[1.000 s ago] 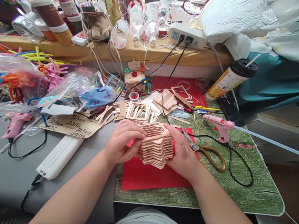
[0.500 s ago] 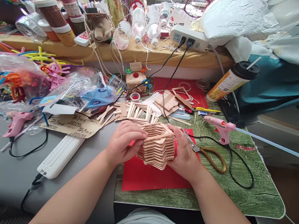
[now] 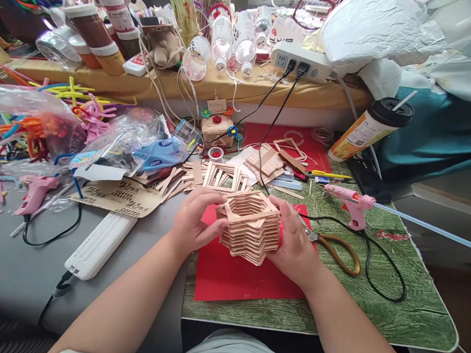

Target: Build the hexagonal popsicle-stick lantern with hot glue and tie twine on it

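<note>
Between my two hands is a hollow, star-sided box of stacked craft sticks, held above a red sheet. My left hand grips its upper left edge, with fingers at the rim and thumb against the side. My right hand holds the right side, fingers along the wall and thumb low down. Scissors with brown handles lie just beyond my right hand, their blades partly hidden by it. Behind the box are loose craft sticks and a flat stick panel.
On the green board, a pink glue gun with a long glue stick lies right. A drink cup stands behind it. Power strips, a second glue gun and bagged pipe cleaners fill the left.
My left fingers have loosened and spread somewhat along the rim, the thumb now lower on the side. The box has turned slightly, showing more of its hollow top. The whole view has shifted a little.
</note>
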`<state>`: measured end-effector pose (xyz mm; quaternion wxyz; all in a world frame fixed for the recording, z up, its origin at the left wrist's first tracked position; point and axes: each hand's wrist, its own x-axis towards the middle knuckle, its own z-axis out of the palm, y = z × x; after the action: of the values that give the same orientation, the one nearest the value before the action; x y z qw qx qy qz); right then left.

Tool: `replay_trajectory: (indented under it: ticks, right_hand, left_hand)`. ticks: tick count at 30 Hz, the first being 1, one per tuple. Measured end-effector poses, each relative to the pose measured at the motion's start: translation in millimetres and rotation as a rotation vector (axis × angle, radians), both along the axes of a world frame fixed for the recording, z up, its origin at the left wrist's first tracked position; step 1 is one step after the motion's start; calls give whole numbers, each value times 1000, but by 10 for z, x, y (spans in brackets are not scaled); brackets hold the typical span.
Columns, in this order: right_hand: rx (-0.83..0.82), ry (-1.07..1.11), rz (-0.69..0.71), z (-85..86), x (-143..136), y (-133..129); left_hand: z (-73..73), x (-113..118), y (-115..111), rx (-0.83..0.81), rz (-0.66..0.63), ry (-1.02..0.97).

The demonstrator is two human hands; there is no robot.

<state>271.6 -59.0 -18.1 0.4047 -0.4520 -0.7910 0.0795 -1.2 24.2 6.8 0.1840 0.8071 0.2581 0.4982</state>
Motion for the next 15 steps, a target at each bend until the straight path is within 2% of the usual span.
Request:
replay_trajectory:
  ticks: [15]
  right_hand:
    - [90, 21, 25, 66, 11, 2]
  left_hand:
    - [16, -3, -26, -15, 11, -25]
